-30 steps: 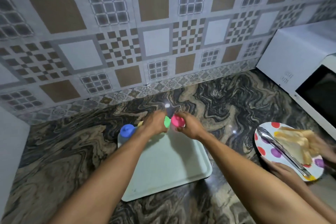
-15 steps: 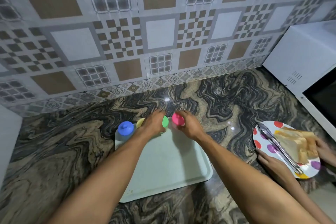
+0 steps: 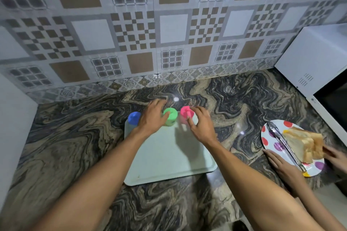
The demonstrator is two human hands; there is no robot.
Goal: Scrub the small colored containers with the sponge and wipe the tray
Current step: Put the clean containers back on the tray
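- Grip: the right hand (image 3: 201, 123) has its fingers spread apart and loosely bent. Its fingertips touch the pink container (image 3: 185, 112) and nothing is clasped. The left hand (image 3: 153, 118) lies palm down with its thumb against the green container (image 3: 171, 119). Whether its fingers close on anything beneath cannot be told.
- Task objects: the blue container (image 3: 134, 118), green container and pink container stand in a row along the far edge of the pale tray (image 3: 169, 155), blue at left and pink at right. No sponge is visible.
- Progress (judged): scrubbing seems not yet begun. All the containers and the tray wipe are left to do.
- Pose: both forearms reach from the near side and converge over the tray, palms down.
- Surroundings: at right, on the marbled counter (image 3: 75, 137), another person's hand (image 3: 279, 161) touches a dotted plate (image 3: 279, 124) bearing bread (image 3: 304, 144) and tongs (image 3: 285, 146).
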